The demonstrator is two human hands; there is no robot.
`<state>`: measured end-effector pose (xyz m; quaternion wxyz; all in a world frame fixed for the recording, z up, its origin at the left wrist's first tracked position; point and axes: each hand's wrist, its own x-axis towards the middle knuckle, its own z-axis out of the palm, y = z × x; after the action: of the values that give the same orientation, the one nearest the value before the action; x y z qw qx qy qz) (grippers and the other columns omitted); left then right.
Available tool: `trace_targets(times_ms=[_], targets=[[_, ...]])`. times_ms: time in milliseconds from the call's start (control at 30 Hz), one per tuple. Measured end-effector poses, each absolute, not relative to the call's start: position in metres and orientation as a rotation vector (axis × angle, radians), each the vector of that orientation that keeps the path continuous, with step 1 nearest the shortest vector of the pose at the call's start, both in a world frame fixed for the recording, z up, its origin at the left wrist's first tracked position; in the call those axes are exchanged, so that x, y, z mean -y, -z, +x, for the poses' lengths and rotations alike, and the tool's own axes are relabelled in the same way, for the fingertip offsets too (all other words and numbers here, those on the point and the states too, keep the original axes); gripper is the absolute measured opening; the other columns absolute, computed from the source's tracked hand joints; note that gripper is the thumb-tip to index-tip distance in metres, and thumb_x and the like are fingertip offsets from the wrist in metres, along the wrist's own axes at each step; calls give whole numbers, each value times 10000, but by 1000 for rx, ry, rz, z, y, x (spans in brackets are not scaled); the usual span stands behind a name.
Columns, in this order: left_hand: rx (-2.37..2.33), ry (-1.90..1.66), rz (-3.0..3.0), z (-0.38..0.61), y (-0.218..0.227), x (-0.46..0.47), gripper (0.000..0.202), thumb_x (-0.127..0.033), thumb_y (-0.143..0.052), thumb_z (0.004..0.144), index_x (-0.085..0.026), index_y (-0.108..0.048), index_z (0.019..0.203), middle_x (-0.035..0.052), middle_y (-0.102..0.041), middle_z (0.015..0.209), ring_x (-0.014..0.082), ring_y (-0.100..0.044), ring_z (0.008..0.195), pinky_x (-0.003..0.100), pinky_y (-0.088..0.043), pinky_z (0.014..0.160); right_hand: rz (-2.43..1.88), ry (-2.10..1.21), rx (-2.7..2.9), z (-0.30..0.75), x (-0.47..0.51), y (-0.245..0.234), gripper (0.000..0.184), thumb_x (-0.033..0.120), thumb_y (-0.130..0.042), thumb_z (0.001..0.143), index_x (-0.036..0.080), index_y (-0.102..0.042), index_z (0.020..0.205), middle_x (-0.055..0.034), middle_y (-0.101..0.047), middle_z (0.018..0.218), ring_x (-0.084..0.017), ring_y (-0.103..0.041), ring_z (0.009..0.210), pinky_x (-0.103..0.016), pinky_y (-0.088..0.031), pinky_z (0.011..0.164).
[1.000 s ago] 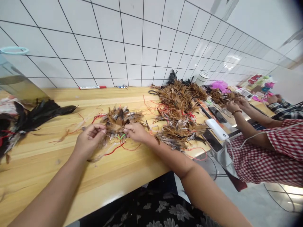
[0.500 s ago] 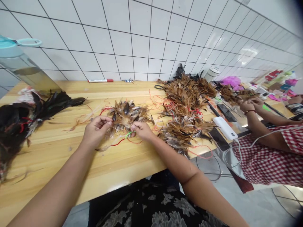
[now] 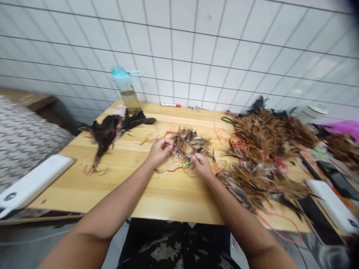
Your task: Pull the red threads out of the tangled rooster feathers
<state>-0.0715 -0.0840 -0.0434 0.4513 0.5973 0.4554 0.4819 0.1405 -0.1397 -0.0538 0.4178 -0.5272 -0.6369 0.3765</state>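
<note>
A small bunch of brown and grey feathers (image 3: 188, 140) lies on the wooden table between my two hands. At its left edge my left hand (image 3: 160, 150) is closed in a pinch; a thin strand seems to run by the fingertips, but blur hides what they grip. My right hand (image 3: 201, 164) pinches at the lower right edge of the bunch, with a bright green strip (image 3: 186, 164) at its fingertips. From near that strip a red string (image 3: 175, 169) trails left across the wood.
Dark feathers (image 3: 105, 129) lie left, before a blue-capped bottle (image 3: 130, 98). A big heap of brown feathers (image 3: 263, 130) with red strings covers the right side. Phones (image 3: 319, 220) and a white power bank (image 3: 332, 205) lie beyond it. Another white device (image 3: 36, 183) sits far left; a marker (image 3: 170, 105) lies by the wall.
The view has swung left, so the table's left end and a white device now show and the co-worker is out of frame. Both hands keep nearly the same place at the feather bunch.
</note>
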Motion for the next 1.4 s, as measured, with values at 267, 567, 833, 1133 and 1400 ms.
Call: trace_targets(times_ms=[267, 567, 833, 1133, 1400], targets=[[-1016, -1119, 1596, -63, 35, 92, 186, -330, -642, 772, -150, -631, 820, 24, -606, 787, 126, -541, 720, 242, -418, 691, -1285, -933, 1433, 137, 131, 54, 355, 539, -464, 857, 237, -500, 674, 24, -572, 490, -153, -522, 507, -278, -425, 575], [-988, -897, 1806, -39, 27, 110, 176, -331, -626, 778, -157, -650, 779, 6, -577, 719, 100, -468, 596, 228, -363, 574, -1204, -949, 1384, 128, 132, 50, 345, 520, -476, 865, 232, -509, 679, 31, -553, 486, -151, -535, 503, -283, -432, 580], [-1047, -851, 1888, -39, 32, 110, 180, -322, -608, 777, -145, -634, 764, 16, -576, 724, 107, -489, 612, 231, -377, 585, -1229, -886, 1469, 126, 133, 57, 326, 465, -432, 881, 230, -488, 661, 21, -547, 493, -149, -521, 506, -288, -426, 594], [-1225, -853, 2083, -44, 36, 107, 156, -304, -502, 803, -164, -558, 767, 4, -574, 730, 131, -501, 667, 252, -386, 648, -1344, -508, 1727, 128, 146, 53, 255, 242, -433, 861, 206, -441, 610, -39, -534, 757, -165, -515, 805, -286, -402, 752], [-1377, -812, 2067, -66, 38, 97, 254, -408, -460, 844, -177, -564, 829, 13, -598, 770, 153, -544, 708, 251, -402, 652, -1254, -1390, 1717, 126, 141, -1, 291, 181, -459, 919, 166, -502, 632, 21, -544, 655, -95, -503, 662, -229, -389, 694]])
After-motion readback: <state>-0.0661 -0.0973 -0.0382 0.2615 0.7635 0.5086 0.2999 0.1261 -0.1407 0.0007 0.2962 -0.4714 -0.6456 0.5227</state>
